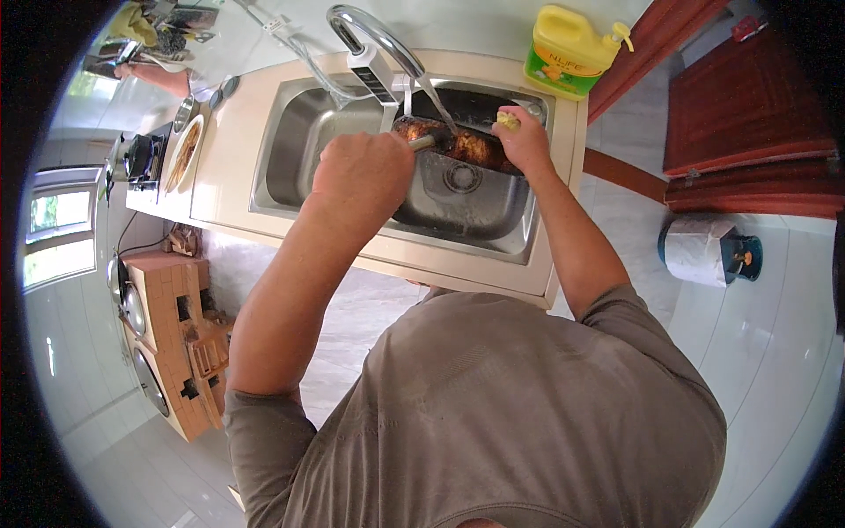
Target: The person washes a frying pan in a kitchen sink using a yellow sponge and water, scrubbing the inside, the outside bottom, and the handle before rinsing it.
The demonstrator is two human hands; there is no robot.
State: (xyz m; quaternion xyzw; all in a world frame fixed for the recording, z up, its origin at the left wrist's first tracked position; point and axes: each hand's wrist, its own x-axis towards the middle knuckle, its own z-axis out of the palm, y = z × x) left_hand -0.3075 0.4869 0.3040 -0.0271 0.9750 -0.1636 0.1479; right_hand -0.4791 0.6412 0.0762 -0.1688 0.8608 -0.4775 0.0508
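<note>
My left hand [363,168] is closed on the handle of a dark pan [475,146], whose scorched brown-black outside faces me. The pan is tilted on its side over the right basin of a steel double sink [472,224]. Water runs from the curved chrome faucet [379,30] onto the pan. At the pan's right end, my right hand [525,138] grips a small yellowish sponge or scrubber [508,119] between thumb and fingers. The pan's far side is partly hidden.
A yellow pump jug of detergent [571,49] stands behind the sink at right. Left on the counter are an oval plate of food [185,153], a metal bowl [185,113] and a stove with a pot [135,158]. Another person's forearm [158,77] shows beyond. A gas cylinder [743,257] stands at right.
</note>
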